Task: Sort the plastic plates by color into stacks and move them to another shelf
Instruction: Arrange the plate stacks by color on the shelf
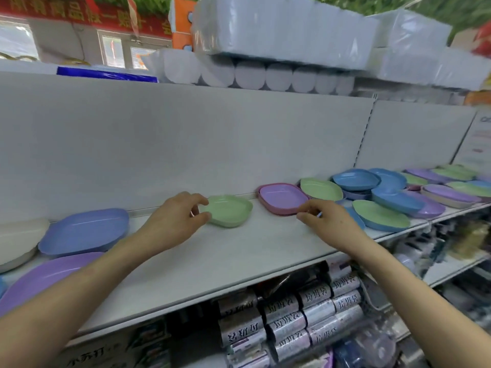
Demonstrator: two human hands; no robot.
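Head view: left hand (183,213) pinches one green plate (229,211) mid-shelf (239,251). Right hand (326,220), loosely curled, holds nothing beside a pink-purple pair (281,199). Left: one blue plate (85,231), one purple (45,277), one white (18,235). Right: mixed pile (393,193).

White shelf board (239,251), left to right: cream plate (18,235), blue plate (85,231), purple plate (45,277) up front, lone green plate (229,210), pink stack (283,199) with a lavender top, then a messy mixed pile (393,192).

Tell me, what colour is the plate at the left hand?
The plate is pale green; head view shows it.
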